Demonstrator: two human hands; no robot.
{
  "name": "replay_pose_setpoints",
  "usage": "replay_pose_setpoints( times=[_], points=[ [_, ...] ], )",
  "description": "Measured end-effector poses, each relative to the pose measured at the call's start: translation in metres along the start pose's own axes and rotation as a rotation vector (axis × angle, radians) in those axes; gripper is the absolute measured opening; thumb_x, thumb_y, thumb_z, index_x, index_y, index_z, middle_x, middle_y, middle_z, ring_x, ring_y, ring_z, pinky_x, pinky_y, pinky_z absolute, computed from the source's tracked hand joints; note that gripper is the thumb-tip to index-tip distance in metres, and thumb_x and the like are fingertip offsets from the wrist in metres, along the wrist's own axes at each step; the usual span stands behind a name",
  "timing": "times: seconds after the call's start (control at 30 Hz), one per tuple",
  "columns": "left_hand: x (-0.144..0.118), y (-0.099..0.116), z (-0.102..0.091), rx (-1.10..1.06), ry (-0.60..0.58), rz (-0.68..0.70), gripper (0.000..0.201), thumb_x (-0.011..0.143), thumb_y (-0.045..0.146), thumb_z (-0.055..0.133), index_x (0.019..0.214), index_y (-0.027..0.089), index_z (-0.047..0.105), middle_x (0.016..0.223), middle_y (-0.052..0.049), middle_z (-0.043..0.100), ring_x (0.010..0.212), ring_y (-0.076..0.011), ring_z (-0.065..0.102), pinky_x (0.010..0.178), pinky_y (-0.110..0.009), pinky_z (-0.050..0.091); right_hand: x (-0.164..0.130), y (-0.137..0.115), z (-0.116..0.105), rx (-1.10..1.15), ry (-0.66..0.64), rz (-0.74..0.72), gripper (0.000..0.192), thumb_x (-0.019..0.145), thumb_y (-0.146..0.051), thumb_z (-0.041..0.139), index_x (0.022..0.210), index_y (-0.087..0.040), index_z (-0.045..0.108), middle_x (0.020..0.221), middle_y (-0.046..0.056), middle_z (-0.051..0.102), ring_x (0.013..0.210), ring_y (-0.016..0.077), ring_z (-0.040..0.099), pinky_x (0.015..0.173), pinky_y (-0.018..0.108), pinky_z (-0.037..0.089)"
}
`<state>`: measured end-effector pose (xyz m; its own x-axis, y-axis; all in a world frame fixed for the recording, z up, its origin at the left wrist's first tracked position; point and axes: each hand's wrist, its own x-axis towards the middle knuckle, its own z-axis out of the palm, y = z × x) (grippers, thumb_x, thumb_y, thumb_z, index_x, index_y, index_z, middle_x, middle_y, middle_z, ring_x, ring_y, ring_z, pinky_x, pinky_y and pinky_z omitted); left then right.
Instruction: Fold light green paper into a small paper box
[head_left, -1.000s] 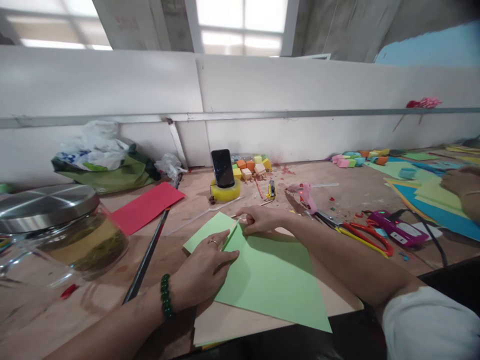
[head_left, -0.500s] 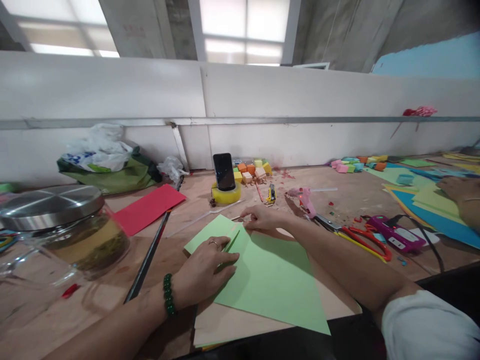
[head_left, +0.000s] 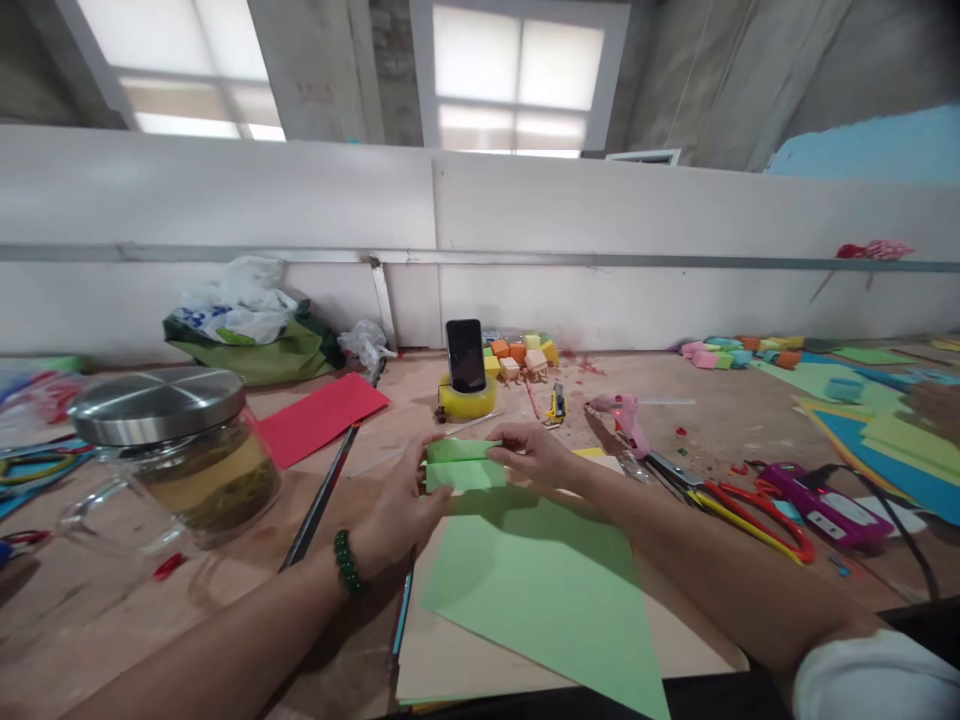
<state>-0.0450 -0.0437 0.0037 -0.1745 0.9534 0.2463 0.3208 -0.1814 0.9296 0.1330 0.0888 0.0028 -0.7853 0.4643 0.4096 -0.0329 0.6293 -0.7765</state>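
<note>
A small piece of light green paper (head_left: 466, 474) with a crease across it is held between my two hands. My left hand (head_left: 411, 495) pinches its left edge, thumb in front. My right hand (head_left: 531, 453) grips the top right corner between thumb and fingers. Beneath lies a larger green paper sheet (head_left: 536, 590), set at an angle on a stack of pale peach sheets (head_left: 457, 665). A dark green bead bracelet (head_left: 347, 563) circles my left wrist.
A lidded glass teapot (head_left: 217, 480) stands at left, near red paper (head_left: 322, 415). A phone (head_left: 466, 355) leans in a yellow tape roll (head_left: 469, 402). Rightward lie a utility knife (head_left: 556, 404), pink glue gun (head_left: 631, 428), orange-handled scissors (head_left: 765, 515) and a purple power strip (head_left: 825, 508).
The small green piece, flat under my left hand before, is now raised between both hands. My left hand has moved up and forward. The view has shifted slightly left.
</note>
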Motion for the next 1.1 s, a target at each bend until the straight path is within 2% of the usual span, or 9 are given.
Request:
replay_pose_setpoints(
  times=[0.1,0.3,0.37,0.47,0.57,0.7,0.87,1.0,1.1],
  points=[
    [0.002,-0.002,-0.001,-0.069,0.013,-0.023,0.061,0.066,0.021,0.063,0.124,0.019,0.042,0.091,-0.002,0.064,0.082,-0.0181,0.062,0.071,-0.03,0.051,-0.001,-0.003,0.004,0.111,-0.042,0.081,0.021,0.08,-0.035,0.059,0.075,-0.014,0.061,0.063,-0.003,0.052,0.055,0.0083,0.044,0.051,0.021,0.035],
    [0.003,-0.006,-0.001,-0.045,-0.077,-0.028,0.025,0.065,0.025,0.066,0.089,0.018,0.062,0.079,-0.001,0.064,0.075,-0.017,0.06,0.067,-0.028,0.048,-0.001,-0.001,0.002,0.323,-0.112,0.23,0.027,0.068,-0.037,0.071,0.076,-0.015,0.059,0.063,-0.004,0.054,0.056,0.0085,0.048,0.051,0.021,0.036],
    [0.003,-0.004,-0.001,-0.105,-0.021,-0.066,0.038,0.063,0.029,0.07,0.099,0.019,0.06,0.089,-0.002,0.064,0.075,-0.0162,0.061,0.066,-0.027,0.049,-0.001,-0.002,0.002,0.366,-0.088,0.217,0.031,0.067,-0.04,0.073,0.08,-0.015,0.059,0.065,-0.003,0.055,0.057,0.0087,0.05,0.053,0.022,0.038],
    [0.003,0.001,-0.002,-0.252,0.067,-0.162,0.065,0.062,0.037,0.074,0.119,0.021,0.047,0.095,-0.002,0.06,0.074,-0.0149,0.063,0.064,-0.027,0.05,-0.002,-0.007,0.006,0.309,0.112,0.17,0.035,0.068,-0.039,0.073,0.09,-0.017,0.057,0.065,-0.004,0.054,0.056,0.0082,0.048,0.052,0.021,0.039],
    [0.004,0.005,-0.001,-0.364,-0.004,-0.258,0.057,0.061,0.042,0.075,0.107,0.018,0.051,0.087,-0.001,0.061,0.075,-0.0152,0.063,0.069,-0.027,0.05,-0.007,-0.013,0.012,0.17,0.279,0.087,0.032,0.071,-0.037,0.071,0.093,-0.018,0.057,0.062,-0.006,0.05,0.055,0.0084,0.046,0.053,0.021,0.04],
    [0.004,0.01,-0.001,-0.438,0.047,-0.277,0.052,0.062,0.038,0.071,0.105,0.018,0.051,0.088,0.0,0.062,0.07,-0.0133,0.06,0.063,-0.025,0.048,-0.013,-0.018,0.015,0.213,0.122,0.016,0.026,0.089,-0.04,0.049,0.098,-0.017,0.057,0.064,-0.002,0.055,0.056,0.0114,0.054,0.054,0.024,0.047],
    [-0.001,0.016,0.0,-0.425,-0.115,-0.266,0.062,0.064,0.021,0.058,0.124,0.022,0.043,0.088,0.001,0.062,0.072,-0.0146,0.06,0.061,-0.025,0.047,-0.015,-0.022,0.019,-0.029,0.071,-0.297,0.035,0.088,-0.02,0.046,0.123,-0.021,0.05,0.113,0.011,0.058,0.084,0.0148,0.062,0.074,0.032,0.055],
    [-0.004,0.009,0.0,-0.243,-0.217,-0.204,0.066,0.066,0.02,0.055,0.13,0.024,0.038,0.091,-0.001,0.059,0.083,-0.0172,0.06,0.068,-0.028,0.048,-0.014,-0.026,0.021,-0.423,0.05,-0.624,0.014,0.085,-0.014,0.053,0.095,-0.021,0.061,0.12,0.011,0.055,0.11,0.0202,0.053,0.089,0.036,0.049],
    [-0.003,0.004,0.0,0.061,-0.073,-0.029,0.051,0.07,0.024,0.056,0.12,0.021,0.046,0.095,-0.004,0.058,0.09,-0.0202,0.057,0.075,-0.033,0.047,-0.014,-0.025,0.016,-0.672,0.088,-0.725,0.01,0.086,-0.015,0.05,0.085,-0.02,0.059,0.113,0.01,0.061,0.106,0.0216,0.052,0.088,0.038,0.045]
  ],
)
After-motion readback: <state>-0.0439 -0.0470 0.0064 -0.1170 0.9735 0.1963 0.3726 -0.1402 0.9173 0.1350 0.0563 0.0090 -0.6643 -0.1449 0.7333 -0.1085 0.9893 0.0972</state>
